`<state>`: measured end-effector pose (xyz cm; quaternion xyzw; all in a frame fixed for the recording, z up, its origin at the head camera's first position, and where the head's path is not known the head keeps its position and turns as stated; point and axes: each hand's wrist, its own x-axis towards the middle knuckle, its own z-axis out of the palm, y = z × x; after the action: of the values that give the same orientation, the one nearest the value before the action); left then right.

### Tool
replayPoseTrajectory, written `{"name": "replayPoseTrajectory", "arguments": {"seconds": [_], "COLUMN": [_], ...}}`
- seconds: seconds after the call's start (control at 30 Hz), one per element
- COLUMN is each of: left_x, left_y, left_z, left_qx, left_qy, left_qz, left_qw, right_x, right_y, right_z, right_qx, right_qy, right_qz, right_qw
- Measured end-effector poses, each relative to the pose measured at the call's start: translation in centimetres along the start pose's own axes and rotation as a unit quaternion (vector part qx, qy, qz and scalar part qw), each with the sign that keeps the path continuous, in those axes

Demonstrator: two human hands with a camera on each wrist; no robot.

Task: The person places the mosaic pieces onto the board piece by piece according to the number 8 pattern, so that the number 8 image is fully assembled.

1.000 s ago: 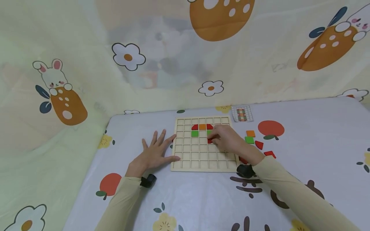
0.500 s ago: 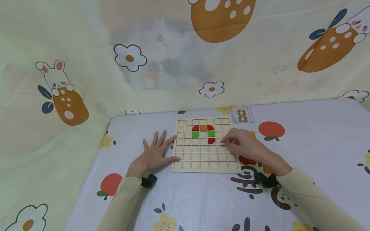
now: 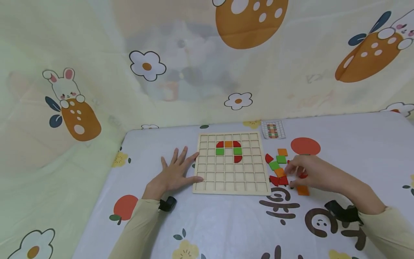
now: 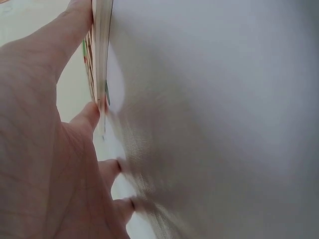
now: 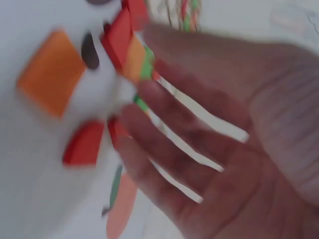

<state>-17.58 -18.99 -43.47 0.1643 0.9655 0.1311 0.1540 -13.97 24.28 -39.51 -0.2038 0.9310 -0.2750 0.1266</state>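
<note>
A wooden grid board holds several flat tiles: an orange square, two green squares, and red quarter-round tiles, among them a lower red tile. My left hand lies spread on the table, thumb and a fingertip at the board's left edge; the left wrist view shows the thumb against its side. To the right of the board, my right hand hovers with loosely bent fingers over scattered tiles, partly hiding them. Nothing shows between its fingers. Nearby are an orange square tile and a red quarter-round tile.
A small pattern card with a coloured grid design lies behind the board's right corner. Loose green tiles and red tiles lie along the board's right side. A printed cloth covers the table, and a printed curtain hangs behind.
My right hand has let go of the lower red tile in the grid and moved right, off the board, to the loose tiles. The left hand stays at the board's edge.
</note>
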Motion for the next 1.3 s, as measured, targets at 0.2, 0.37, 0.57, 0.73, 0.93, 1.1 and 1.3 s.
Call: {"name": "replayPoseTrajectory", "arguments": {"seconds": [0.2,0.37,0.57,0.73,0.93,1.1,1.3], "left_x": [0.1,0.3,0.5,0.5,0.4,0.2,0.3], "left_y": [0.1,-0.1,-0.3,-0.2,-0.1,-0.4,-0.3], "left_z": [0.0,0.0,0.3,0.1,-0.2,0.2,0.6], "left_qx": [0.004,0.004,0.012,0.014,0.01,0.01,0.007], "left_qy": [0.001,0.002,0.001,0.002,0.001,-0.006,-0.004], "left_qz": [0.001,0.002,-0.003,-0.001,0.0,-0.011,-0.009], "left_qw": [1.0,1.0,0.9999,0.9999,0.9999,0.9999,0.9999], "right_x": [-1.5,-1.9,-1.9,-1.9,-2.2,-2.5,-2.4], "right_y": [1.9,2.3,2.0,1.9,2.0,2.0,1.4], "right_z": [-0.2,0.0,0.2,0.2,0.7,1.4,1.3], "right_qx": [0.008,0.002,-0.001,-0.001,0.011,0.03,0.034], "right_qy": [-0.053,-0.044,-0.036,-0.034,-0.01,0.007,-0.007], "right_qz": [0.023,0.013,0.004,0.013,0.015,0.0,-0.005], "right_qw": [0.998,0.999,0.999,0.999,1.0,1.0,0.999]}}
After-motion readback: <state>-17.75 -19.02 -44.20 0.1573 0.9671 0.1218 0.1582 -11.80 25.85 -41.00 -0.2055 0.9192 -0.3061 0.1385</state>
